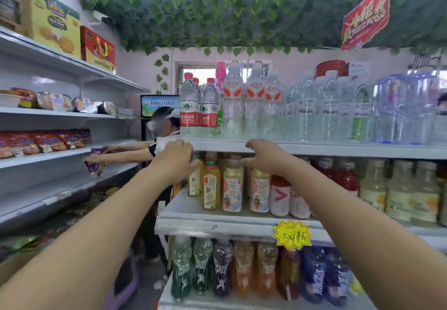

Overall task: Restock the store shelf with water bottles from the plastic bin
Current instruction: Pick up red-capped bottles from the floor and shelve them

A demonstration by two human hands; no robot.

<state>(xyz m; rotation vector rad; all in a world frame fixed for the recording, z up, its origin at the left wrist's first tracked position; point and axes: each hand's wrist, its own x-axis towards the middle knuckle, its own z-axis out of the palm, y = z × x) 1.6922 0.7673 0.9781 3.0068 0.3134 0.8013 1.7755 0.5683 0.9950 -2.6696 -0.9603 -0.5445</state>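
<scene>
Water bottles stand in rows on the top shelf [338,149] of the rack ahead: red-labelled bottles [189,108] at the left end, taller clear ones with red-and-white labels [233,99] beside them. My left hand [175,160] hovers just below the shelf's front edge at its left end, fingers curled, holding nothing. My right hand [264,157] is level with it, a little to the right, fingers apart and empty, in front of the tea bottles [233,189] one shelf down. The plastic bin is not in view.
Another person [164,126] leans over the snack shelves [48,155] on the left, handling purple packets [94,168]. Soft drinks [242,268] fill the lowest shelf. A yellow price tag [292,236] hangs from the middle shelf edge. Large water jugs [396,109] stand at the right.
</scene>
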